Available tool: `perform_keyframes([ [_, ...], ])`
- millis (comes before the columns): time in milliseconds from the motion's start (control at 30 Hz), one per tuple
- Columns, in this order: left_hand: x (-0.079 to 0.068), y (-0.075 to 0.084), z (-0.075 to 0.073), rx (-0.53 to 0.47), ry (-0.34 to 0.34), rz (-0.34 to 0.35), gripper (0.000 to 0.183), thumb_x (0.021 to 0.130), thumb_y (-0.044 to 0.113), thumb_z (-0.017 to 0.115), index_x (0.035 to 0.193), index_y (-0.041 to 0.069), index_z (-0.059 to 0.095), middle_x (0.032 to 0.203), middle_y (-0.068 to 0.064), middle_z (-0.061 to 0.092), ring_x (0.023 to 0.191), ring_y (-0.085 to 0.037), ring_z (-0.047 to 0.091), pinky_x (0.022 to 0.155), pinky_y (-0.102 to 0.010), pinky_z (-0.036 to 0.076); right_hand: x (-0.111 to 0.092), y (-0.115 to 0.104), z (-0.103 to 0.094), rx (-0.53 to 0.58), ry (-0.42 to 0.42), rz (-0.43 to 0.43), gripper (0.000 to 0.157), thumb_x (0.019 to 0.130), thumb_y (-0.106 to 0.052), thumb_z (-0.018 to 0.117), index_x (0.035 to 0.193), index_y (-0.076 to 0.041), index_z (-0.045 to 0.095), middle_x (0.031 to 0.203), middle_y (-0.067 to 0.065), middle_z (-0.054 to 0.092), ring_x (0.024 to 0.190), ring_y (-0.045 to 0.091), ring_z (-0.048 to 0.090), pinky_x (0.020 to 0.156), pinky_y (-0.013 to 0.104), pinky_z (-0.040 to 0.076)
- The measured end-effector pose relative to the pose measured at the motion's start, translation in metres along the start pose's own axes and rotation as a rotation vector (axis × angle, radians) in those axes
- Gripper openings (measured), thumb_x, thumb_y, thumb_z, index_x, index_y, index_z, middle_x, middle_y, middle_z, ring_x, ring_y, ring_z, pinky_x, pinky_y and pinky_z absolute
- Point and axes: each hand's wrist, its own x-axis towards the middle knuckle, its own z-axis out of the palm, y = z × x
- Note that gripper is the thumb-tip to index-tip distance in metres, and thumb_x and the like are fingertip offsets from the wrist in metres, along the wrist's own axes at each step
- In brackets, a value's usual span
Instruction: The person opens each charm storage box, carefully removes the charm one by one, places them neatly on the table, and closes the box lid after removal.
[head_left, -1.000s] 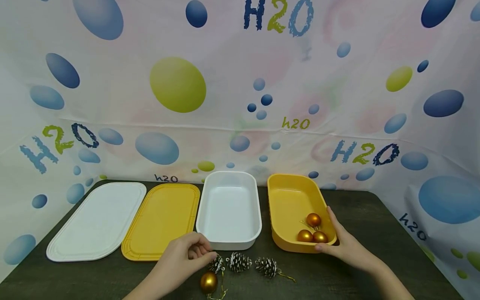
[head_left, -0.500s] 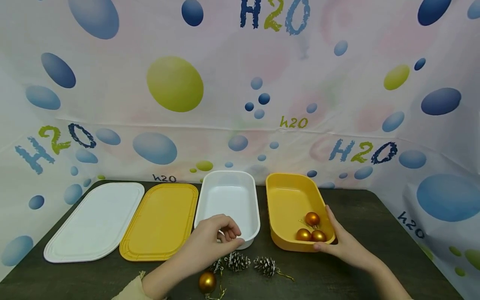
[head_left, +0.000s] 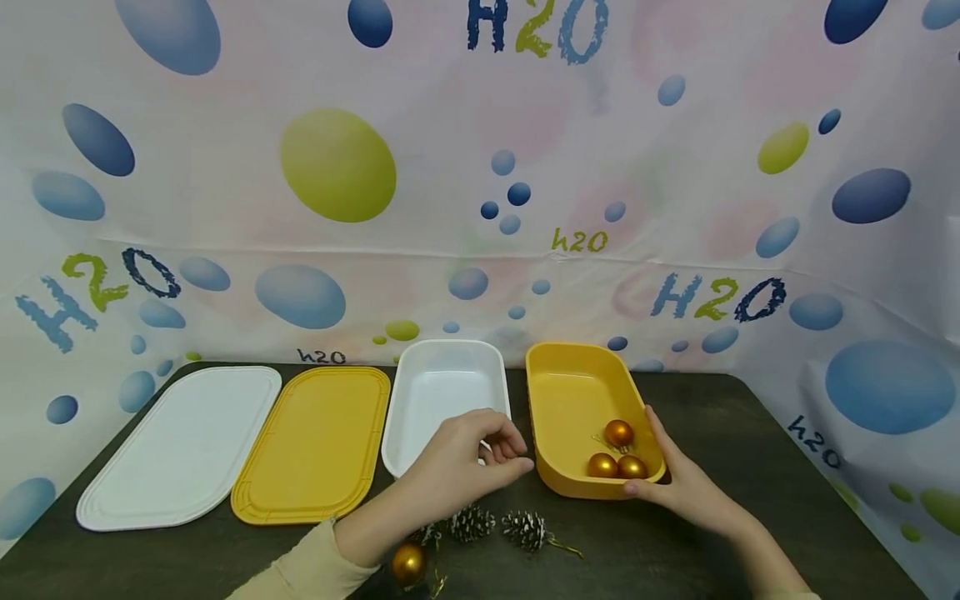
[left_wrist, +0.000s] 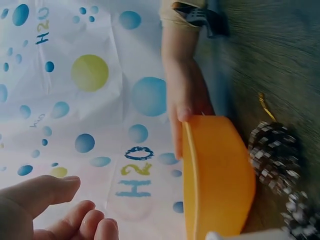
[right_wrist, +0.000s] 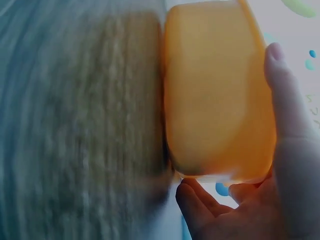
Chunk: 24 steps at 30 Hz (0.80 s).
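My left hand [head_left: 465,462] hovers over the front of the white container [head_left: 396,392], fingers loosely curled. In the left wrist view its thumb [left_wrist: 55,192] stands apart from the fingers, with nothing between them. My right hand [head_left: 693,483] grips the near right corner of the yellow container [head_left: 551,483], thumb on the front rim and fingers along the side. Inside that container lie three gold bauble ornaments [head_left: 618,433]. Several snow-tipped pine cones [head_left: 524,530] lie on the table in front of the containers, partly covered by the left arm. Another gold bauble [head_left: 408,564] lies beside the left sleeve.
A white lid [head_left: 180,450] and a yellow lid [head_left: 311,446] lie flat on the left of the dark table [head_left: 720,433]. Behind the table hangs a white sheet [head_left: 442,133] printed with coloured ovals and lettering.
My left hand has moved right and up, from beside the pine cones to over the white container's front, toward the yellow container. The right hand keeps its grip. The head view has shifted slightly.
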Motion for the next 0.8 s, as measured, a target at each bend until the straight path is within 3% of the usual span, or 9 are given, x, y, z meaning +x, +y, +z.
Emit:
perform_keyframes([
  [267,0.036,0.002,0.018,-0.131,-0.079,-0.058,0.011,0.087,0.021,0.071,0.09,0.012,0.067,0.081,0.006,0.061,0.074,-0.008,0.057,0.068,-0.024,0.049,0.0,0.003,0.005,-0.009,0.04,-0.025,0.103,0.087,-0.03,0.071,0.154,-0.015,-0.006,0.154,0.029,0.004,0.133,0.055,0.019,0.098,0.07,0.022],
  [467,0.075,-0.003,0.045,-0.219,-0.074,-0.147,0.012,0.085,0.018,0.073,0.091,0.009,0.067,0.08,0.004,0.061,0.071,-0.009,0.057,0.065,-0.021,0.049,0.0,0.003,0.005,-0.005,0.044,-0.033,0.103,0.087,-0.03,0.071,0.154,-0.015,-0.006,0.155,0.028,0.004,0.133,0.054,0.021,0.097,0.071,0.023],
  [633,0.099,-0.018,0.077,-0.197,-0.075,-0.156,0.013,0.085,0.016,0.073,0.091,0.008,0.066,0.078,0.005,0.06,0.069,-0.007,0.055,0.065,-0.018,0.048,-0.001,0.004,0.005,0.014,0.042,-0.051,0.102,0.088,-0.027,0.07,0.154,-0.014,-0.006,0.154,0.028,0.005,0.133,0.053,0.023,0.097,0.071,0.024],
  [800,0.107,-0.035,0.098,-0.156,-0.089,-0.183,0.012,0.085,0.013,0.073,0.091,0.005,0.067,0.077,0.005,0.06,0.067,-0.006,0.053,0.064,-0.017,0.047,-0.002,0.004,0.005,0.011,0.046,-0.06,0.103,0.087,-0.027,0.071,0.154,-0.014,-0.006,0.154,0.03,0.005,0.132,0.053,0.024,0.097,0.07,0.026],
])
